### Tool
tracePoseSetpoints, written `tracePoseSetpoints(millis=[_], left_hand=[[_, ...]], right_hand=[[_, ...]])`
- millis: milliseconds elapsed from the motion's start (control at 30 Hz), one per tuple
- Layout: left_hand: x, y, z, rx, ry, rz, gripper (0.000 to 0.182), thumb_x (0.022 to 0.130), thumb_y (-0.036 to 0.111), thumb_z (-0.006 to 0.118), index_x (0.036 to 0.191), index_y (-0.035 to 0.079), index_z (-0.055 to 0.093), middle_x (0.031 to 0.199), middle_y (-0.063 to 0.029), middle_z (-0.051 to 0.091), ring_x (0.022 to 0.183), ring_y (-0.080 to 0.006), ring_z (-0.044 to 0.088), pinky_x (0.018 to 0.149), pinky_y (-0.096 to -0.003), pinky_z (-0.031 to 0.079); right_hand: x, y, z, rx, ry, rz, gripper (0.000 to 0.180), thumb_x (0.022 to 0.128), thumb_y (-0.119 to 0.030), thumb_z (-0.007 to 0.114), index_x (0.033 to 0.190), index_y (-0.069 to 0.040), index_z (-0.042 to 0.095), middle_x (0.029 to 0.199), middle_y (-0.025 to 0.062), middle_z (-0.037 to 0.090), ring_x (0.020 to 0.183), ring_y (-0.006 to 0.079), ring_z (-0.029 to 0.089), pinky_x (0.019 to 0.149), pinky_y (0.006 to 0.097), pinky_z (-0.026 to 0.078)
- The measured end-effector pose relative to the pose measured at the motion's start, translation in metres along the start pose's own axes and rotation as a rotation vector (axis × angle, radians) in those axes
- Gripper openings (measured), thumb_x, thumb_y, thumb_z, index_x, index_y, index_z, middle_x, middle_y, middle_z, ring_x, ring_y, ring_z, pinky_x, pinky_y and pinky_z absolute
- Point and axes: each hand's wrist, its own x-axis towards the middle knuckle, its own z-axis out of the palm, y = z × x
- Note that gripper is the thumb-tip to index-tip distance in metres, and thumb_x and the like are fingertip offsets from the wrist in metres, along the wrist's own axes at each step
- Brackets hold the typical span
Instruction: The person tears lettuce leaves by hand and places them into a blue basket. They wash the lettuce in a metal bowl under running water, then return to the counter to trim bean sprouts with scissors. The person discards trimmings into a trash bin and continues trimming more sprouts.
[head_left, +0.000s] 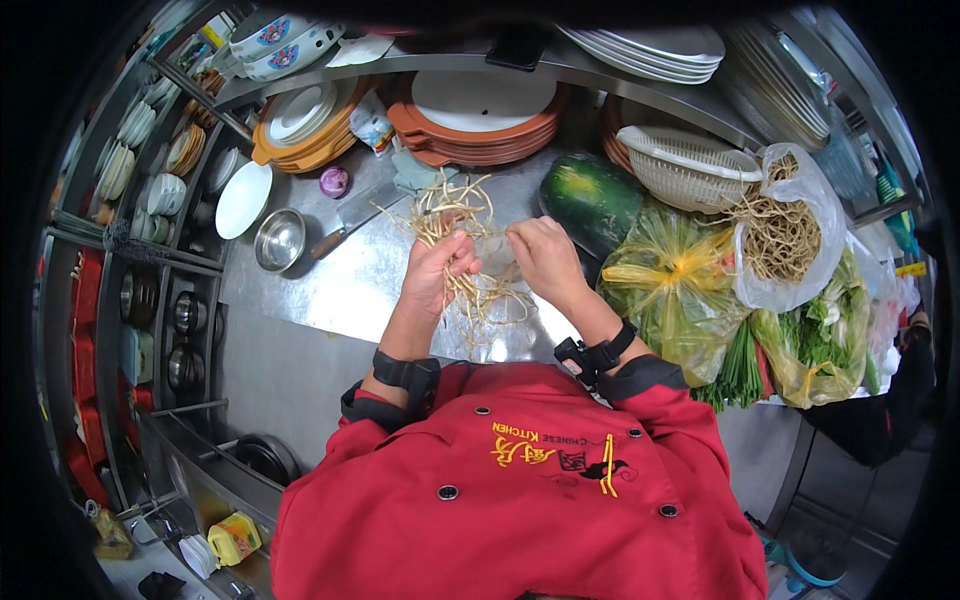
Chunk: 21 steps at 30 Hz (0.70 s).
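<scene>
My left hand (439, 274) is closed around a bunch of long, thin, pale roots (450, 206), whose ends spread above and below the fist. To its right is my right hand (551, 259), its fingers bent and the fingertips pinched together near the bunch. Whether a single root lies between those fingertips is too fine to tell. Beneath both hands is a stainless steel worktop (352, 292). A cleaver with a wooden handle (328, 244) lies to the left, beside a steel bowl (279, 241) and a purple onion (334, 181). More roots (780, 232) fill a plastic bag at the right.
A large dark green melon (589, 199) and a white colander (686, 169) stand at the back right. Tied yellow bags (675, 292) and leafy greens (825, 315) crowd the right side. Stacked clay-coloured dishes (480, 142) sit under a steel shelf (450, 69).
</scene>
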Motion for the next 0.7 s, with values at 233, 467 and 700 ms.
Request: tracePoseSetpoints(millis=[233, 467, 700], left_hand=[[0.002, -0.022, 0.02, 0.224, -0.001, -0.019, 0.017, 0.093, 0.008, 0.058, 0.109, 0.002, 0.054, 0.069, 0.0024, 0.048, 0.053, -0.0056, 0.041, 0.058, -0.0283, 0.048], [0.014, -0.019, 0.028, 0.144, 0.005, -0.035, 0.019, 0.094, 0.006, 0.053, 0.111, 0.006, 0.047, 0.069, 0.0012, 0.045, 0.052, -0.0064, 0.04, 0.058, -0.0298, 0.046], [0.023, -0.003, 0.012, 0.081, 0.016, 0.038, 0.03, 0.092, 0.007, 0.057, 0.12, 0.005, 0.046, 0.068, 0.0015, 0.043, 0.052, -0.0073, 0.039, 0.058, -0.0306, 0.044]], right_hand=[[-0.003, 0.004, 0.017, 0.068, 0.159, 0.474, 0.013, 0.087, -0.011, 0.056, 0.082, -0.002, 0.063, 0.072, 0.0133, 0.061, 0.065, 0.0264, 0.057, 0.069, 0.0359, 0.046], [-0.005, 0.019, 0.005, 1.137, 0.143, 0.82, 0.013, 0.091, -0.013, 0.057, 0.086, -0.002, 0.06, 0.071, 0.0025, 0.058, 0.067, 0.0127, 0.054, 0.066, 0.0262, 0.044], [-0.034, 0.045, -0.026, 1.062, -0.012, 0.805, 0.017, 0.099, -0.017, 0.051, 0.096, -0.004, 0.061, 0.081, 0.0022, 0.062, 0.079, 0.0118, 0.06, 0.078, 0.0247, 0.047]])
